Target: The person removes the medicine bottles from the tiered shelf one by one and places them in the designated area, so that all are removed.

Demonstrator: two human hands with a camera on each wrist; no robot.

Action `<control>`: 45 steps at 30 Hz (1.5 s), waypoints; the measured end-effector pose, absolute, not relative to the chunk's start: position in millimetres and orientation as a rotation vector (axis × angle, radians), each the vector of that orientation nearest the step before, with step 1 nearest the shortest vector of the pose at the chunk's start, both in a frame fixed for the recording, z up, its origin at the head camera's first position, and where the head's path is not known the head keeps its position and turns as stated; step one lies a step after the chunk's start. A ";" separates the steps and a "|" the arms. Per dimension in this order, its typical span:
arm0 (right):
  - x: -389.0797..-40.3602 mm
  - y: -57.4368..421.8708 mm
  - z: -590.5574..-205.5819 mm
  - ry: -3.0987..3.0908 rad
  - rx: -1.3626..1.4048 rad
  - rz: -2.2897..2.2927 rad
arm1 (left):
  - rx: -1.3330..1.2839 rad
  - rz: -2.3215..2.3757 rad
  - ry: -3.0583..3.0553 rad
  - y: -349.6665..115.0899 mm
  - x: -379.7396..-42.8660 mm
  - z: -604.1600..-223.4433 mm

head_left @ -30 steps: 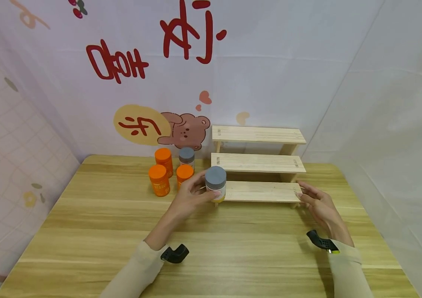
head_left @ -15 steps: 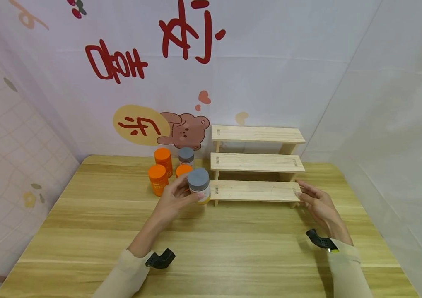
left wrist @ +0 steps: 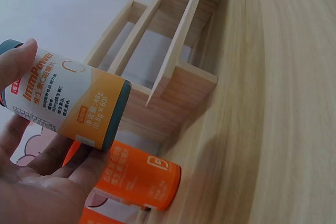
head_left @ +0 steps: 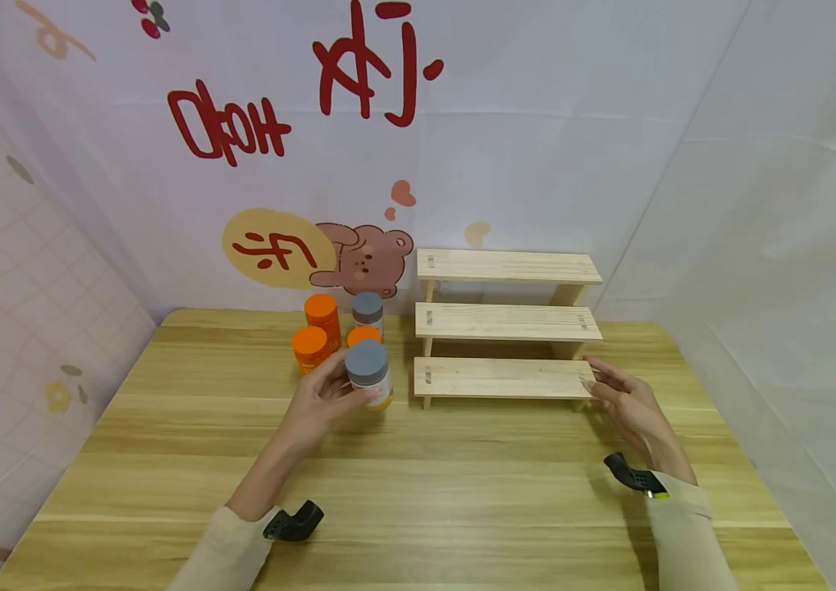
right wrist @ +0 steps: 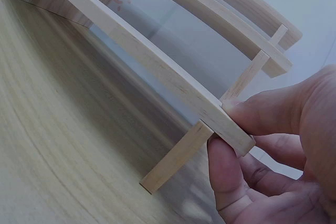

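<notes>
My left hand point(head_left: 317, 408) grips a grey-lidded supplement bottle point(head_left: 369, 376) with a white and orange label, thumb on the near side and fingers behind. In the left wrist view the bottle point(left wrist: 68, 95) is held above the table, in front of an orange bottle point(left wrist: 139, 174). My right hand point(head_left: 630, 410) pinches the right end of the lowest board of a three-step wooden shelf point(head_left: 506, 377). Seen from the right wrist, the thumb lies on top of the board point(right wrist: 157, 66) and a finger is under it, beside the shelf's leg.
Left of the shelf stand orange bottles point(head_left: 310, 343) and another grey-lidded bottle point(head_left: 368, 308). One orange bottle is mostly hidden behind the held one. The wooden table point(head_left: 462, 484) meets a printed cloth backdrop point(head_left: 536, 148) at the back.
My left hand has moved left with the grey-lidded bottle, away from the shelf's left end to in front of the orange bottles. The right hand keeps its hold on the shelf.
</notes>
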State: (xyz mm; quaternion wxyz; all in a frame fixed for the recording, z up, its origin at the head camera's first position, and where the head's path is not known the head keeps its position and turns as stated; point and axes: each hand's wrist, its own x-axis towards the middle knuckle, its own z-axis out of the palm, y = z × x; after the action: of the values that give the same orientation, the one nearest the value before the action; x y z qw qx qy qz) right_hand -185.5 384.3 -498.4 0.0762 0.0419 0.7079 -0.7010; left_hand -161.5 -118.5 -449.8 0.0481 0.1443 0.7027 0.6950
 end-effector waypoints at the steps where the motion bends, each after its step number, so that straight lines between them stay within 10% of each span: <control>1: -185.7 384.1 -498.6 2.124 0.125 -2.100 | 0.438 2.119 2.146 -120.0 -161.5 -451.1; 45: -188.9 390.3 -496.9 2.220 0.130 -1.997 | 0.227 1.969 2.133 -131.5 -158.8 -505.8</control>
State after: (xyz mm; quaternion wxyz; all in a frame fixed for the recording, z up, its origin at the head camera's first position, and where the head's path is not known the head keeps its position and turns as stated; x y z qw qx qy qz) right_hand -188.9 390.3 -496.9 0.0763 0.0435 0.7405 -0.6663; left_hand -158.8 -131.5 -505.8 0.1145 0.0776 0.7278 0.6717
